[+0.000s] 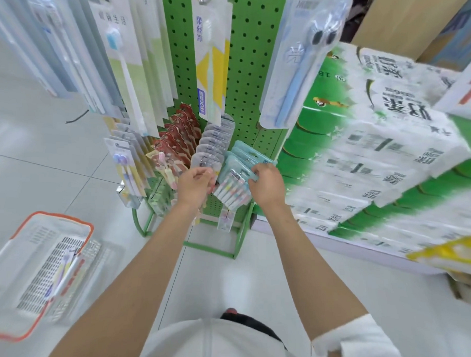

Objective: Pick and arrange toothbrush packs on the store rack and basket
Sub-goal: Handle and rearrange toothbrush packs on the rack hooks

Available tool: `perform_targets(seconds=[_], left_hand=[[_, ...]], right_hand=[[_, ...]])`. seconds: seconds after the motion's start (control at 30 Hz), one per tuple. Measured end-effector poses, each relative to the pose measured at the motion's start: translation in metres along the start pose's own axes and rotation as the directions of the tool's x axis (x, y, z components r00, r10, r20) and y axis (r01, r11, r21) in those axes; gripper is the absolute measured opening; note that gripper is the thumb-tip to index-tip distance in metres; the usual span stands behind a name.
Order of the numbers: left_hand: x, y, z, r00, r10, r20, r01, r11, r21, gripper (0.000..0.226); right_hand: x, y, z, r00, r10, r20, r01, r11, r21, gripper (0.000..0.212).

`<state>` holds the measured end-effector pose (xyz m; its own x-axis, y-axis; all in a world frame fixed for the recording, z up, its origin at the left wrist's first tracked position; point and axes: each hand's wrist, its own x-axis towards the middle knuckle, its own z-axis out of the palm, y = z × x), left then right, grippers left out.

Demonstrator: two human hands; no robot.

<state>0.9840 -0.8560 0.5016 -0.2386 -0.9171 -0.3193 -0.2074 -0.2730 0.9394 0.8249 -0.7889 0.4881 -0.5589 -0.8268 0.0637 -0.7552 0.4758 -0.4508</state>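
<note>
A green pegboard rack point(248, 72) holds hanging toothbrush packs in rows. My right hand point(267, 186) grips the top of a teal multi-brush pack point(232, 189) at the front of the rack's lower right row. My left hand point(195, 186) is curled at that pack's left edge, next to a row of clear packs point(215, 144); whether it grips the pack I cannot tell. A white basket with an orange rim point(54, 220) sits on the floor at the lower left with one toothbrush pack point(65, 271) lying in it.
Red packs point(177, 139) and purple-brush packs point(125, 169) hang left of my hands. Long single packs point(212, 57) hang higher up. Stacked green-and-white tissue bundles point(376, 156) crowd the right side. Pale tiled floor point(43, 158) lies to the left.
</note>
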Motion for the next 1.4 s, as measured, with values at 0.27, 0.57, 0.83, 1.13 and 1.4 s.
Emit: perform_targets(seconds=[0.27,0.57,0.83,1.13,1.4], left_hand=[[0.001,0.001,0.007,0.998,-0.061,-0.004,0.060,0.990,-0.130,0.015],[0.005,-0.008,-0.006,0.998,-0.053,-0.020,0.050,0.993,-0.111,0.013],[-0.005,-0.017,-0.010,0.998,0.025,0.065,-0.027,0.999,0.037,0.016],[-0.022,-0.019,-0.020,0.965,0.106,0.241,-0.127,0.989,0.071,0.010],[-0.031,-0.011,-0.022,0.970,0.071,0.232,-0.065,0.997,-0.032,0.019]], right_hand=[[0.000,-0.001,0.006,0.999,0.034,-0.037,-0.038,0.993,-0.114,0.019],[-0.014,0.004,0.006,1.000,0.016,-0.016,-0.012,0.981,0.193,0.010],[-0.047,-0.005,-0.005,1.000,0.026,0.009,-0.027,0.882,0.471,0.010],[-0.056,-0.025,-0.032,0.941,0.312,0.132,-0.227,0.291,0.929,0.010],[-0.072,-0.035,-0.016,0.922,0.271,0.275,-0.349,0.280,0.894,0.030]])
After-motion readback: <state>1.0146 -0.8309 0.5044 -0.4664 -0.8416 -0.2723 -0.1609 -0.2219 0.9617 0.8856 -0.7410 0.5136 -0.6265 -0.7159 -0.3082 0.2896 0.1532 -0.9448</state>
